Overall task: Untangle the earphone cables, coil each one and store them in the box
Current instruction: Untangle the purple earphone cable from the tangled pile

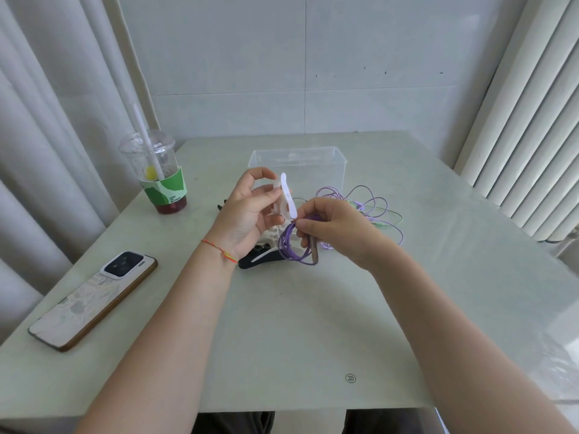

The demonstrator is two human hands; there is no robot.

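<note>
A coiled purple earphone cable (289, 245) hangs from my right hand (332, 227), which pinches it at the top above the table. My left hand (250, 211) holds a white strap-like tie (286, 195) upright, its lower end meeting the coil at my right fingertips. Behind my right hand lies a loose tangle of purple and light green cables (372, 205) on the table. The clear plastic box (297, 164) stands open at the back centre, behind my hands. Several black and white ties (263, 255) lie under my left hand.
A plastic cup with a straw and green sleeve (159, 177) stands at the back left. A phone (94, 299) lies face down near the left table edge. Curtains hang on both sides and a wall stands behind the table (313, 324).
</note>
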